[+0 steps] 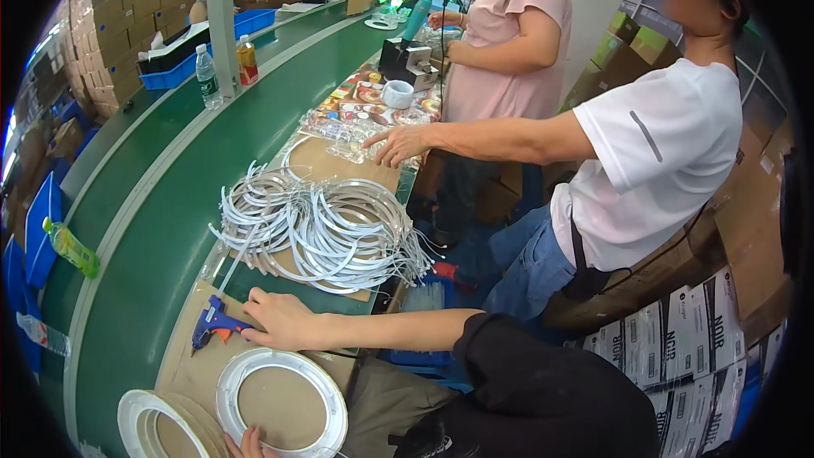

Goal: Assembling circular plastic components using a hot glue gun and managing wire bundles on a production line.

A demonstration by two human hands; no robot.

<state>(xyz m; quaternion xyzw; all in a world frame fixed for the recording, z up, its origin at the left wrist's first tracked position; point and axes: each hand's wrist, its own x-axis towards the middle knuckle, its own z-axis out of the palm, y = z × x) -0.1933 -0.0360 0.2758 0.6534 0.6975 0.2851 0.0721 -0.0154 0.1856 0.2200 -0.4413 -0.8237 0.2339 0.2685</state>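
My right hand (284, 321), on a bare forearm out of a black sleeve, reaches across the cardboard-covered bench. Its fingers are curled at the handle end of a blue glue gun (214, 322) with an orange trigger, which lies on its side. At the lower edge my left hand (250, 444) shows only in part, its fingers closed at the rim of a white ring-shaped frame (227, 390) lying flat. A stack of similar white rings (127, 417) lies left of it. Beyond my right hand is a large heap of white curved strips (339, 233) with thin wire ends.
A co-worker in a white shirt (670, 119) stretches a hand (400, 146) over clear plastic pieces (343, 134). Another person in pink (517, 42) stands farther along. A green conveyor (161, 271) curves along the left, with bottles (208, 76) on its divider. Cartons (670, 348) are stacked at right.
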